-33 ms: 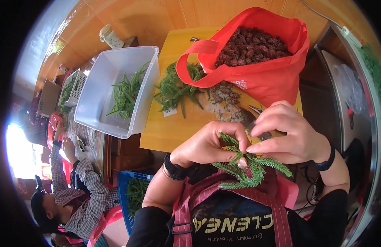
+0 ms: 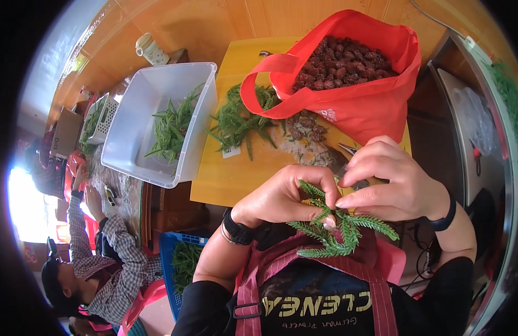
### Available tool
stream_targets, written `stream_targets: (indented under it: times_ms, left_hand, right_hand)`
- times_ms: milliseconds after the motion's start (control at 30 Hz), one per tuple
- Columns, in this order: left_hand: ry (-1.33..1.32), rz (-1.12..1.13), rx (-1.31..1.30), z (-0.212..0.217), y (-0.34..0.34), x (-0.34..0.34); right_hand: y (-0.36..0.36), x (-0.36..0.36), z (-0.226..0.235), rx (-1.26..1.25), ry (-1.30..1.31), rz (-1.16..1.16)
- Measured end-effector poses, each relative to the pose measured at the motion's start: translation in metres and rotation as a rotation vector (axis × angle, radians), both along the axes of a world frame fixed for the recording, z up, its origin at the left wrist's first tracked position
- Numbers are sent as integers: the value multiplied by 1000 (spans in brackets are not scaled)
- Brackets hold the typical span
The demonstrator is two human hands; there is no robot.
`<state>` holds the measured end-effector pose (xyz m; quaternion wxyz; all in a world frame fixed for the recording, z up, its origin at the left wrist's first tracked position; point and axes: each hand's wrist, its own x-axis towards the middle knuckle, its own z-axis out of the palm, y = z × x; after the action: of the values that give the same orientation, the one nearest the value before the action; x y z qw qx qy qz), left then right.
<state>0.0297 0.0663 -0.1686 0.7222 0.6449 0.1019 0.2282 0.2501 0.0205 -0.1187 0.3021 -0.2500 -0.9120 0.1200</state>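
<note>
Both of my hands meet over my lap, just in front of the yellow table (image 2: 231, 179). My left hand (image 2: 284, 199) pinches a green needle-leaved sprig (image 2: 340, 232) from the left. My right hand (image 2: 396, 182) grips the same sprig's upper end with its fingertips, and a dark tool handle shows under its palm. The sprig's branches fan out below my fingers over my pink apron. A red bag (image 2: 359, 106) full of brown cones (image 2: 343, 64) stands on the table just beyond my right hand.
A pile of green sprigs (image 2: 239, 120) and loose brown cones (image 2: 303, 131) lie on the table. A clear plastic bin (image 2: 141, 106) to the left holds more sprigs. A blue crate (image 2: 177, 246) of greens sits below. Another person (image 2: 96, 280) in a checked shirt works at lower left.
</note>
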Motion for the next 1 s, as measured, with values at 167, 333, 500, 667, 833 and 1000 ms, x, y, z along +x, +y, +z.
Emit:
stream_targets:
  times_ms: [167, 333, 500, 667, 833, 1000]
  left_hand:
    - [22, -36, 34, 6, 0, 0]
    - [21, 67, 193, 10, -2, -3]
    - [146, 388, 837, 24, -17, 4]
    - [66, 161, 324, 12, -8, -3]
    - [-24, -35, 5, 11, -1, 0]
    - [-17, -54, -10, 11, -2, 1]
  right_hand:
    - [4, 0, 3, 28, -28, 52]
    - [0, -8, 9, 35, -31, -2]
    - [-5, -5, 9, -133, -82, -242]
    - [-5, -2, 19, -33, -82, -142]
    - [-4, -4, 26, 253, -192, -47]
    - [-4, -5, 26, 308, -161, -22]
